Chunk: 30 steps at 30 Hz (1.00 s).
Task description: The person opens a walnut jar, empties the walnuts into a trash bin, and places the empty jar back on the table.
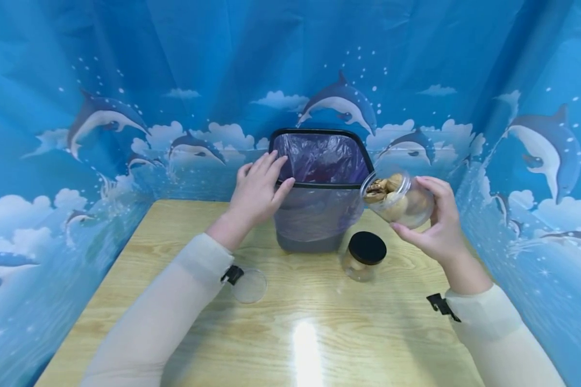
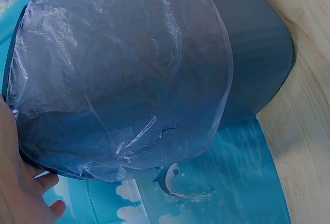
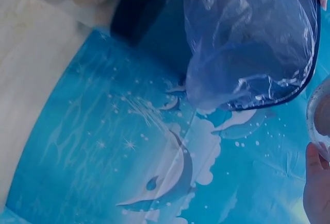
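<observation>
My right hand (image 1: 440, 220) grips a clear plastic jar (image 1: 416, 209), tilted with its open mouth towards the bin. Walnuts (image 1: 386, 189) lie inside, some of them near the mouth; one looks cracked and dark. A grey trash bin (image 1: 310, 244) with a black rim (image 1: 319, 186) stands at the far side of the table, lined with a purple plastic bag (image 1: 319, 156). At the bin's left rim rests my left hand (image 1: 259, 188), fingers extended and thumb along the near edge. The left wrist view shows this hand (image 2: 20, 177) beside the bag folded over the outside.
A second clear jar (image 1: 360, 269) with a black lid (image 1: 367, 247) stands on the wooden table (image 1: 281, 328), in front of the bin's right side. Near my left wrist lies a clear round lid (image 1: 249, 286). Blue dolphin-print sheeting (image 1: 222, 64) surrounds the table.
</observation>
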### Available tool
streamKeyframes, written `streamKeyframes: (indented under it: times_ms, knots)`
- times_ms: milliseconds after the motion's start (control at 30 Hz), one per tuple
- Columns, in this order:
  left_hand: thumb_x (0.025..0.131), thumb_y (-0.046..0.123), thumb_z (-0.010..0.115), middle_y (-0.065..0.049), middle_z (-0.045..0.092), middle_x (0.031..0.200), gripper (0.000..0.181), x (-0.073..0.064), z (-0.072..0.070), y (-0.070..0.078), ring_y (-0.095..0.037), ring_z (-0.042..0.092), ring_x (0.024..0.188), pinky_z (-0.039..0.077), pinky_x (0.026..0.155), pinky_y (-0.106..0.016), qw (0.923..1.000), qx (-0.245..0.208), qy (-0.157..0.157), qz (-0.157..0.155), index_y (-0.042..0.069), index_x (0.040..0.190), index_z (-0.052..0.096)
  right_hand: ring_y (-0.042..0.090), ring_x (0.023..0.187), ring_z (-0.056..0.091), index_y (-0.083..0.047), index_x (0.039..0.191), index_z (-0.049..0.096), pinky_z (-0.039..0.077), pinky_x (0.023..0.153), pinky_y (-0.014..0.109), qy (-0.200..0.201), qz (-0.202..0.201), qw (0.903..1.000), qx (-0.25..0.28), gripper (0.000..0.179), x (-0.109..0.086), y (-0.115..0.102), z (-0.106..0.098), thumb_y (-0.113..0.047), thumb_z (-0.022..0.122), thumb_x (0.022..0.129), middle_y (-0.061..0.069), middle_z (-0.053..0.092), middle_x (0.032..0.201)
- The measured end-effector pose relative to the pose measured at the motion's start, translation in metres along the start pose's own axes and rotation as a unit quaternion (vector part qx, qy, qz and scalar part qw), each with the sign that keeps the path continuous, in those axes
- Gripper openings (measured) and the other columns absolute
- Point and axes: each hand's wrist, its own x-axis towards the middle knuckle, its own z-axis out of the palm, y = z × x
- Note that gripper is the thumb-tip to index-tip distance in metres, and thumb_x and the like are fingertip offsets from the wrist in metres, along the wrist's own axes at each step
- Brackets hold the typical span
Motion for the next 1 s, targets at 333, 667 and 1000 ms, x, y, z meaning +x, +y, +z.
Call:
streamKeyframes:
  times_ms: [333, 667, 1000]
  knots:
    - [0.103, 0.065, 0.019, -0.006, 0.018, 0.166, 0.073, 0.000, -0.002, 0.001, -0.024, 0.013, 0.153, 0.013, 0.117, -0.058, 1.0000, 0.003, -0.006, 0.001, 0.020, 0.160, 0.025, 0.020, 0.120, 0.049, 0.017, 0.131, 0.045, 0.046, 0.095, 0.020, -0.020, 0.005, 0.9990, -0.041, 0.093, 0.027, 0.009, -0.014, -0.048, 0.083, 0.077, 0.003, 0.048, 0.136]
    - [0.102, 0.066, 0.017, -0.006, 0.018, 0.166, 0.075, 0.001, -0.003, 0.001, -0.024, 0.012, 0.153, 0.013, 0.118, -0.057, 0.9999, 0.004, -0.015, -0.002, 0.020, 0.160, 0.024, 0.008, 0.122, 0.046, 0.011, 0.137, 0.047, 0.042, 0.100, 0.016, -0.069, 0.049, 0.9916, -0.098, 0.077, 0.053, 0.004, -0.022, -0.019, 0.086, 0.077, -0.007, 0.047, 0.136]
    - [0.102, 0.065, 0.018, -0.006, 0.016, 0.167, 0.074, 0.000, -0.005, 0.001, -0.024, 0.011, 0.153, 0.014, 0.117, -0.056, 0.9995, -0.001, -0.029, -0.009, 0.020, 0.160, 0.025, 0.010, 0.127, 0.042, 0.005, 0.141, 0.047, 0.040, 0.105, 0.019, -0.099, 0.075, 0.9838, -0.129, 0.090, 0.066, 0.022, -0.027, 0.021, 0.080, 0.059, -0.008, 0.043, 0.140]
